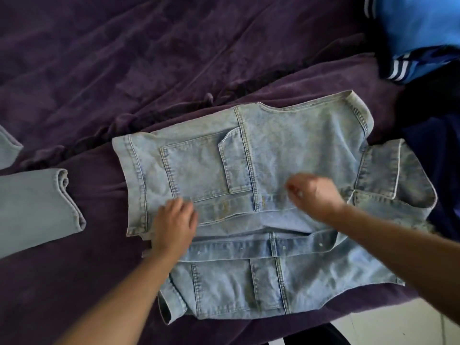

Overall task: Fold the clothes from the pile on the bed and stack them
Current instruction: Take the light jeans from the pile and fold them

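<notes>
A light blue denim vest [286,150] lies flat on the purple bed cover [124,58], front side up with its pocket and button strip showing. My left hand [174,222] rests palm down on the vest's left part, near the button strip. My right hand [313,195] hovers blurred over the vest's middle, fingers curled loosely, and I cannot tell if it pinches the cloth. A folded pale denim garment [37,207] lies at the left edge of the bed.
A pile of clothes sits at the right: a bright blue garment with white stripes [418,28] over dark navy cloth [433,150]. A second pale denim piece [7,148] peeks in at the far left. White floor [398,322] shows beyond the bed's near-right edge.
</notes>
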`<state>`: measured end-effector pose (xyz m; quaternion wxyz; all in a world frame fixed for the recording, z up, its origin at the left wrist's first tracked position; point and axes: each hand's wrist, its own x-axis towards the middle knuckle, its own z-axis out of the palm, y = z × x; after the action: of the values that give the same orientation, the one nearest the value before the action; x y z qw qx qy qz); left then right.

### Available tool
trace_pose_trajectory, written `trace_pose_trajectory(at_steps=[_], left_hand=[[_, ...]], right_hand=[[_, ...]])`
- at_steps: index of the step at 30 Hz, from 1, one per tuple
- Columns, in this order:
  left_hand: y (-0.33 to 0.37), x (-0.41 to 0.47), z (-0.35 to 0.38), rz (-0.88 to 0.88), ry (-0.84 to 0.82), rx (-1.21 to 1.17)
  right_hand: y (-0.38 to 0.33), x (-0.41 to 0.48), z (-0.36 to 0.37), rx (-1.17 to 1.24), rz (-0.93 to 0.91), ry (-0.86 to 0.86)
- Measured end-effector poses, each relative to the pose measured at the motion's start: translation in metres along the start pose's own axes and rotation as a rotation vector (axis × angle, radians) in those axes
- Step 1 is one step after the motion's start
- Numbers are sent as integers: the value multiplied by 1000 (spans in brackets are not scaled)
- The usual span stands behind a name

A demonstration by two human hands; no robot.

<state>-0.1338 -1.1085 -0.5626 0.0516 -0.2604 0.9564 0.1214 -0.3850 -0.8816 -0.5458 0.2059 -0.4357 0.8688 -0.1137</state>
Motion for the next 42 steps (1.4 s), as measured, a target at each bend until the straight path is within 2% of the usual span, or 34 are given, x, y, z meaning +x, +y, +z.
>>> trace_pose_trajectory(at_steps=[3,6,8,10,14,17,22,24,26,28,30,32,33,34,38,42], left_hand=[[20,-60,19,76,-134,-55],[27,-101,31,23,-333,95],[20,-109,36,-67,-331,176],[13,-103,35,-106,-271,201],[10,-86,13,-41,-108,103],[3,-68,-16,-60,-18,68],[-24,-32,-43,-265,66,222],[-19,-29,-47,-219,81,180],[-4,-41,-42,-62,51,81],[16,-68,-31,70,-59,-11],[34,-105,-12,135,-299,-12],[48,-141,8,142,-581,130],[50,-157,17,123,-656,195],[52,-171,25,93,-672,237],[51,-196,47,-38,-548,324],[42,-193,64,-44,-412,308]], right_hand=[[-5,-49,29,18,87,-267],[15,-91,39,-186,64,-412],[32,-108,35,-326,53,-400],[47,-116,25,-352,116,-342],[58,-110,-5,-293,301,-218],[58,-85,-29,-221,384,-86],[43,-62,-56,-158,443,40],[36,-74,-56,-182,420,79],[34,-97,-49,-190,368,91],[37,-126,-36,-203,303,8],[42,-158,-19,-261,286,-216],[46,-187,-5,-376,297,-440],[48,-199,2,-442,318,-494],[52,-209,8,-496,347,-500],[73,-219,16,-571,495,-366],[96,-215,24,-539,456,-268]])
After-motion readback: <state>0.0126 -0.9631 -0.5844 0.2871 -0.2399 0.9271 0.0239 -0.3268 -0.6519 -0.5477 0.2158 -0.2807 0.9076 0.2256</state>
